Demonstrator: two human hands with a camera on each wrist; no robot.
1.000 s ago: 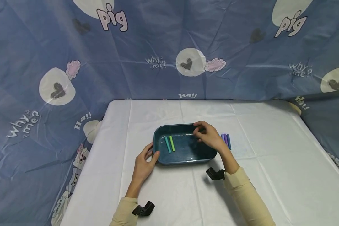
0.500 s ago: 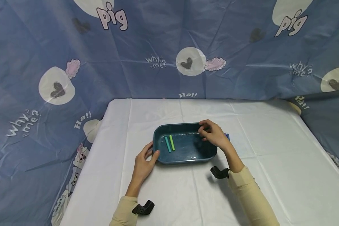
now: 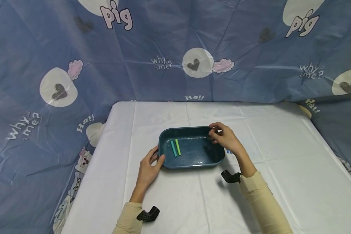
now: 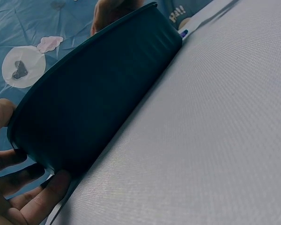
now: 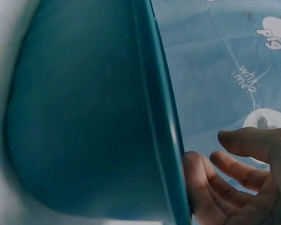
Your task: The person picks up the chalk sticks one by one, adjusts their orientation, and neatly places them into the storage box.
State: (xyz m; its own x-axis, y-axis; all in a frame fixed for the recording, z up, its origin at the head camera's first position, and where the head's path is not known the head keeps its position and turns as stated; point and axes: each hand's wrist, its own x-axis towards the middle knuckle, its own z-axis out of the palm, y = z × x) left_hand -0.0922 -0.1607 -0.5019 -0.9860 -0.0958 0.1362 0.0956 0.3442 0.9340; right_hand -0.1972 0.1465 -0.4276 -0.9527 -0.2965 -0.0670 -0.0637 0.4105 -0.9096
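Observation:
A dark teal tray (image 3: 193,165) with a raised rim sits on the white-covered table. Inside it, on the left, lie two slim sticks side by side, one turquoise (image 3: 174,149) and one lime green (image 3: 178,147); they look like chalk or crayons. My left hand (image 3: 148,169) grips the tray's left end, thumb at the rim and fingers against the outer wall. Over the far right corner is my right hand (image 3: 226,138), fingers loosely bent beside the rim, thumb apart, nothing visible between them. Behind it, blue stick ends (image 3: 229,151) peek out; the rest is hidden.
White cloth (image 3: 286,188) covers the table. A blue printed sheet (image 3: 152,35) hangs behind and drops along the sides. A black wrist device (image 3: 148,214) is on the left wrist and another black device (image 3: 231,176) on the right.
My right hand has shifted right, from over the tray's interior to its right rim, covering most of the blue and purple sticks seen earlier. The left hand stays put.

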